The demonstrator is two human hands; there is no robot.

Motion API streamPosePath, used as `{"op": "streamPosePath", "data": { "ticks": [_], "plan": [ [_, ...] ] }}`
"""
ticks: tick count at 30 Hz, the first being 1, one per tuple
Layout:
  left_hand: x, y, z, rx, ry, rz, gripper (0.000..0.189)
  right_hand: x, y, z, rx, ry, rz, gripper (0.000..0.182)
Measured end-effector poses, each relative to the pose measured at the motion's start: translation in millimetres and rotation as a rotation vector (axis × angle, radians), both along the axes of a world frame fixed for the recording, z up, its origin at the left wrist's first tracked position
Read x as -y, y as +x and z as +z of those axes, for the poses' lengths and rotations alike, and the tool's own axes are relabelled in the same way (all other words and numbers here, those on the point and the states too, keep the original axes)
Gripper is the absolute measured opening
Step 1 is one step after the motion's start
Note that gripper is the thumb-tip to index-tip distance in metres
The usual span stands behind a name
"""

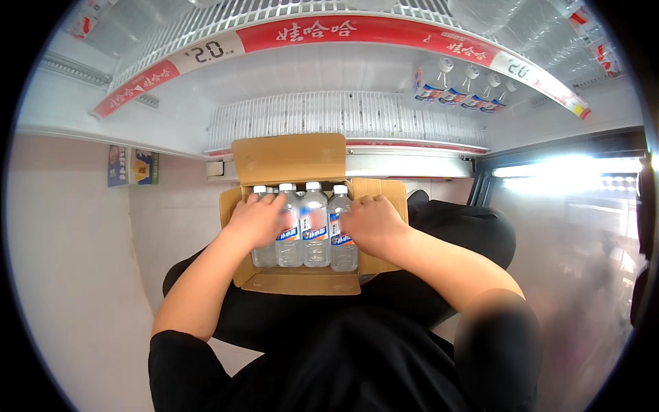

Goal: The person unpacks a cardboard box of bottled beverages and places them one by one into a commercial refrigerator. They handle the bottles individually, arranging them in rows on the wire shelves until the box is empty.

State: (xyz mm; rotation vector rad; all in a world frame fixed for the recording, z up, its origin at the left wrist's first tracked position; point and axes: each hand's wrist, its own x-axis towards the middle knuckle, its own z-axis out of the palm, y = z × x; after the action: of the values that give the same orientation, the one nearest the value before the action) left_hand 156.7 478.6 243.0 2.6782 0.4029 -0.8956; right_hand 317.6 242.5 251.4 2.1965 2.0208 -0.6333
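Note:
An open cardboard box stands before me between my knees, with several clear plastic bottles with white caps lying or leaning side by side in it. My left hand rests over the leftmost bottles, its fingers bent near their necks. On the other side, my right hand reaches over the box's right flap, its fingers at the rightmost bottle. The undersides of both hands are hidden, so whether either grips a bottle does not show.
Beyond the box is a cooler's lower wire shelf, with several labelled bottles at its right. Above it runs a shelf edge with a red strip. A glass door stands at the right; a wall is at the left.

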Motion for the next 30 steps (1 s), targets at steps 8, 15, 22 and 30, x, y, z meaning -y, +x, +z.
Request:
{"op": "streamPosePath", "data": {
  "ticks": [8, 15, 22, 30],
  "plan": [
    [2.7, 14.0, -23.4, -0.110, -0.074, 0.040, 0.065, -5.9, -8.4, 12.4, -0.071, -0.012, -0.021, 0.020],
    [-17.6, 23.8, -40.8, -0.117, -0.200, 0.035, 0.065, -15.8, -7.7, 12.6, -0.149, -0.183, -0.078, 0.022],
    [-0.3, 8.9, -24.8, 0.013, -0.184, 0.101, 0.055, -21.2, -7.1, 6.4, -0.118, -0.161, -0.057, 0.022],
    [23.3, -23.0, 38.0, 0.199, -0.265, 0.156, 0.060, -22.9, -12.1, -10.7, -0.302, 0.009, -0.069, 0.036]
  ]
}}
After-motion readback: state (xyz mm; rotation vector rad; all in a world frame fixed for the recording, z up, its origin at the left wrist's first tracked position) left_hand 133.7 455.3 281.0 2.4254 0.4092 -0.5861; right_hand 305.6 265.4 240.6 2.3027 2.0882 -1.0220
